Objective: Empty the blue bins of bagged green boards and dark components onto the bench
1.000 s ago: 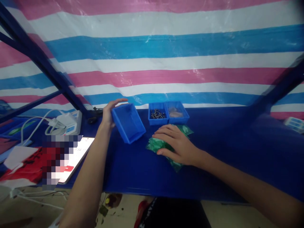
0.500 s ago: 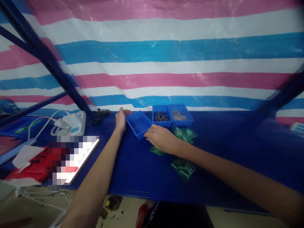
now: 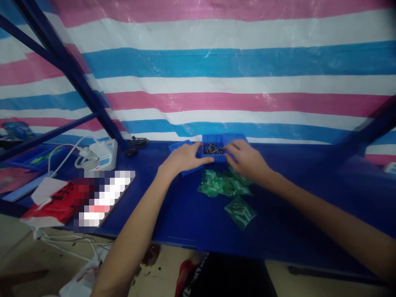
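Observation:
A blue bin with small dark metal parts (image 3: 213,148), perhaps screws, sits between my hands at the back of the table. My left hand (image 3: 185,158) is at its left side, thumb and forefinger spread around the near left corner. Under that hand, a tilted blue bin (image 3: 176,145) is largely covered. My right hand (image 3: 246,159) is at the right side of the parts bin, fingers slightly apart and bent, over the adjoining blue bin (image 3: 236,138). That bin's contents are hidden. Whether either hand presses on the plastic is unclear. Several green-tinted plastic bags (image 3: 221,183) lie just in front.
Nearer the front edge lies a single clear bag of thin pieces (image 3: 240,211). To the left are a white power strip (image 3: 107,154) with cables, a red bag (image 3: 58,202) and a blurred-out flat device (image 3: 105,202). A striped sheet (image 3: 216,64) hangs behind the blue table (image 3: 179,218).
Both hands have left the tilted bin's sides and shifted right to the parts bin. The left hand now covers the tilted bin; the right hand has uncovered the green bags.

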Tool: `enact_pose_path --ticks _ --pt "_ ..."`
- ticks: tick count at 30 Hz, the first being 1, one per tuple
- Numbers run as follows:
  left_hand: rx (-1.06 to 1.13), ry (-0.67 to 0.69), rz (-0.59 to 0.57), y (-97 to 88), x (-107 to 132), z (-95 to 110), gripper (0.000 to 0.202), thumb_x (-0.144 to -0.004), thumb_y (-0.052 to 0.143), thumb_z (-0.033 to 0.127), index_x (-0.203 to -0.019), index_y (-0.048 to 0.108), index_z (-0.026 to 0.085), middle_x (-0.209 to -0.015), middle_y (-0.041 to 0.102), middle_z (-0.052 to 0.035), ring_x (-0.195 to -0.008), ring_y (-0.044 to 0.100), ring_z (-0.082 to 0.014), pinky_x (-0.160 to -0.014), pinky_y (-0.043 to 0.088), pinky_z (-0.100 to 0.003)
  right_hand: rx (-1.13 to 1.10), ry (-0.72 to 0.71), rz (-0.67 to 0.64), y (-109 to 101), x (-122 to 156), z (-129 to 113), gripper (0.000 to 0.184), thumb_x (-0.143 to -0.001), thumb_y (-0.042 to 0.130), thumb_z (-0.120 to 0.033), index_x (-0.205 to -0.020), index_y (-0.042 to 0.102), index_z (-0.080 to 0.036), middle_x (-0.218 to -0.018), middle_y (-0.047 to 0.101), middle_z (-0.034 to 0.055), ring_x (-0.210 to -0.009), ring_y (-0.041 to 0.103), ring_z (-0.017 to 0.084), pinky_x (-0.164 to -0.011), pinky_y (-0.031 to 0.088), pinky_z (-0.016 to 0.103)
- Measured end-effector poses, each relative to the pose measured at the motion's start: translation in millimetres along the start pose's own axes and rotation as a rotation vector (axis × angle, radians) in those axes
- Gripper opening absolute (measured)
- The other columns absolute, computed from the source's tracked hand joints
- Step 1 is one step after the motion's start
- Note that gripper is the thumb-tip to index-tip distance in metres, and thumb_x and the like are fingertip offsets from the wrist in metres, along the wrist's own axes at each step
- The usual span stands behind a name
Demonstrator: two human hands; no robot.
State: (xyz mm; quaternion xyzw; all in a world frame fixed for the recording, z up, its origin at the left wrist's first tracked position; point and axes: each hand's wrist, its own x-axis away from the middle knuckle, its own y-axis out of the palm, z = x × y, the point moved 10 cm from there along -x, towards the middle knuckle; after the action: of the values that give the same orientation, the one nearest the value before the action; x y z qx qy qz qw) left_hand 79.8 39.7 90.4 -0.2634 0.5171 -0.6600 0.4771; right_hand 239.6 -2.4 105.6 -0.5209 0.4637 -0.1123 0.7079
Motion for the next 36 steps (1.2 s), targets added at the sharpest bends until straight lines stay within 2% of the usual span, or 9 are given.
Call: enact_pose_path --ticks 2,5,11,15,24,28,31,33,36 --pt "-0.099 0.003 -0.094 12.0 6 13 0.079 -0.082 0.06 0.073 -0.138 0.053 0.018 -0.099 0.068 -0.0132 -0.084 0.064 -0.0298 -0.067 0.046 -0.035 0.009 0.048 0.025 -4 18 28 0.031 -0.1 0.042 -0.025 -0.116 0.066 -0.013 -0.109 0.065 0.0174 -0.104 0.057 0.031 -0.088 0.048 0.043" --pt "-0.155 0.005 -0.124 17.5 8 14 0.07 -0.091 0.06 0.056 -0.147 0.043 0.018 -0.104 0.067 -0.0139 -0.09 0.065 -0.0304 -0.072 0.047 -0.036 -0.009 0.122 0.013 2 40 57 0.033 -0.1 0.043 -0.028 -0.122 0.065 -0.015 -0.11 0.065 0.0154 -0.105 0.057 0.031 -0.088 0.048 0.043" --pt "-0.091 0.063 -0.094 13.3 3 0 0.06 -0.093 0.058 0.025 -0.15 0.04 0.022 -0.109 0.067 -0.0111 -0.098 0.065 -0.0276 -0.079 0.049 -0.035 -0.055 0.101 -0.048 14 44 54 0.035 -0.1 0.044 -0.029 -0.123 0.066 -0.015 -0.103 0.067 0.0144 -0.096 0.056 0.03 -0.086 0.049 0.045" --pt "-0.062 0.156 -0.036 16.6 -2 2 0.05 -0.093 0.051 0.013 -0.143 0.051 0.02 -0.116 0.066 -0.0117 -0.107 0.062 -0.0259 -0.09 0.048 -0.036 -0.096 0.081 -0.032 11 44 49 0.038 -0.098 0.046 -0.026 -0.131 0.061 -0.015 -0.109 0.066 0.0153 -0.097 0.054 0.03 -0.087 0.047 0.045" --pt "-0.048 0.201 0.032 27.7 -11 3 0.035 -0.1 0.051 0.033 -0.129 0.065 0.019 -0.108 0.058 -0.0101 -0.098 0.06 -0.0231 -0.094 0.048 -0.039 -0.151 0.067 -0.032 11 43 49 0.036 -0.095 0.048 -0.022 -0.128 0.061 -0.017 -0.107 0.067 0.0147 -0.093 0.054 0.03 -0.083 0.047 0.044" --pt "-0.146 0.192 0.158 10.7 -3 17 0.039 -0.098 0.055 0.037 -0.131 0.062 0.018 -0.114 0.056 -0.0117 -0.103 0.059 -0.0251 -0.095 0.048 -0.04 -0.14 0.088 -0.042 6 42 48 0.032 -0.096 0.046 -0.023 -0.123 0.06 -0.018 -0.111 0.067 0.0143 -0.098 0.057 0.029 -0.084 0.046 0.042" --pt "-0.221 0.231 0.267 -4.8 6 44 0.037 -0.101 0.048 0.037 -0.127 0.063 0.016 -0.116 0.057 -0.0135 -0.11 0.057 -0.0277 -0.097 0.047 -0.041 -0.106 0.175 -0.033 0 44 50 0.023 -0.097 0.045 -0.028 -0.113 0.059 -0.017 -0.103 0.068 0.0127 -0.085 0.061 0.026 -0.072 0.046 0.036" --pt "-0.206 0.29 0.238 -2.2 12 67 0.038 -0.103 0.043 0.039 -0.127 0.063 0.016 -0.118 0.06 -0.0128 -0.111 0.058 -0.0276 -0.099 0.045 -0.043 -0.082 0.184 -0.068 1 45 45 0.02 -0.098 0.046 -0.03 -0.107 0.059 -0.018 -0.096 0.067 0.0111 -0.078 0.061 0.023 -0.065 0.043 0.033" --pt "-0.105 0.35 0.007 29.0 22 96 0.051 -0.102 0.041 0.055 -0.133 0.059 0.019 -0.123 0.064 -0.011 -0.115 0.06 -0.0286 -0.101 0.044 -0.045 -0.045 0.079 -0.174 12 46 25 0.02 -0.099 0.047 -0.029 -0.107 0.06 -0.017 -0.096 0.067 0.0114 -0.087 0.062 0.026 -0.067 0.044 0.033"
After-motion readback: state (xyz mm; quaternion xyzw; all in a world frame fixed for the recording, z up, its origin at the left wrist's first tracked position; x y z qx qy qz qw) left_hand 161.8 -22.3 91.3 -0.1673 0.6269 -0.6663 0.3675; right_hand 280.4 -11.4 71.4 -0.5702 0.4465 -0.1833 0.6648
